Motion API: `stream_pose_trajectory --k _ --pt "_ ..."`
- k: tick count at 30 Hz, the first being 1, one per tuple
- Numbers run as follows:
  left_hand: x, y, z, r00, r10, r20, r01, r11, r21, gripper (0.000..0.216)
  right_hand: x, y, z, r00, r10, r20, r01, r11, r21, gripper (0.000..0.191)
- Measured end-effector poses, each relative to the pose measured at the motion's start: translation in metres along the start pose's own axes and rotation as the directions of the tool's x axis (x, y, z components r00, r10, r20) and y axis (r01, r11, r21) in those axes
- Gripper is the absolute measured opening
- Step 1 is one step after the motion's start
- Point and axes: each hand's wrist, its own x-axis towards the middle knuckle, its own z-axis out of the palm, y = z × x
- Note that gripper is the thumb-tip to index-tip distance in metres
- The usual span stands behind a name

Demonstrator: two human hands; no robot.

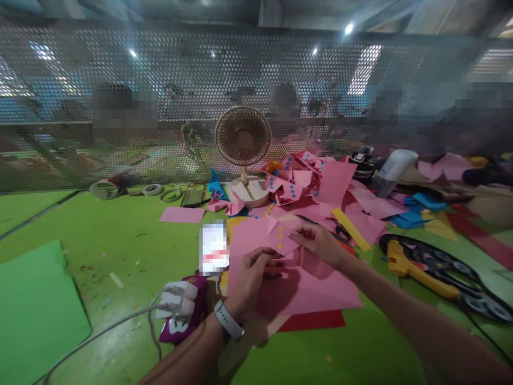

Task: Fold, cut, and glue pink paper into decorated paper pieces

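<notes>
- Green sheet [40,305]: far L of the grip, flat on the green table [120,230].
- Tape roll [105,189]: far side of table, well L of both hands, w/ 2 more rolls to its R.
- Power strip [169,332]: purple, near L forearm, w/ white plugs in it.
- Phone [214,247]: just L of L hand, screen lit, blurred out.
- Fan [243,138]: upright, beyond the hands.
- L hand [254,275]: watch [228,320] on wrist; fingers curled by lower edge of the pink paper, can't tell if they grip it.
- Pink paper [273,229]: folded pc. w/ yellow dots, btw. the hands, above a big pink sheet [320,294].
- Pile [294,179]: folded pink pcs., some w/ blue dots, beyond R hand.
- R hand [316,240]: thumb + finger pinching R side of the pink paper, narrow grip.
- Yellow strip [351,229]: just R of R hand.
- Bottle [395,168]: farther off, R of pile.
- Yellow-handled tool [425,275]: R of R forearm, on a black tray [481,294].
</notes>
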Motion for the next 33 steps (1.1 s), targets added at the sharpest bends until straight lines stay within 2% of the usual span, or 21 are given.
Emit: stream_pose_trajectory --k 4,15,33 --pt "0.0019 -0.0019 -0.0004 0.999 0.032 -0.008 -0.032 0.999 0.021 0.022 -0.0013 -0.0017 0.0014 1.0 0.002 0.021 -0.002 1.0 0.002 0.028" --pt "0.005 -0.0054 -0.0001 1.0 -0.016 -0.01 0.016 0.999 0.029 0.029 -0.0016 -0.0036 0.0008 0.999 -0.023 0.03 0.024 0.999 -0.032 0.028" --pt "0.0035 -0.0037 0.0013 0.999 0.007 -0.033 -0.006 0.999 0.033 0.029 -0.0038 -0.007 -0.0003 0.999 -0.029 0.013 0.029 0.999 -0.028 0.026"
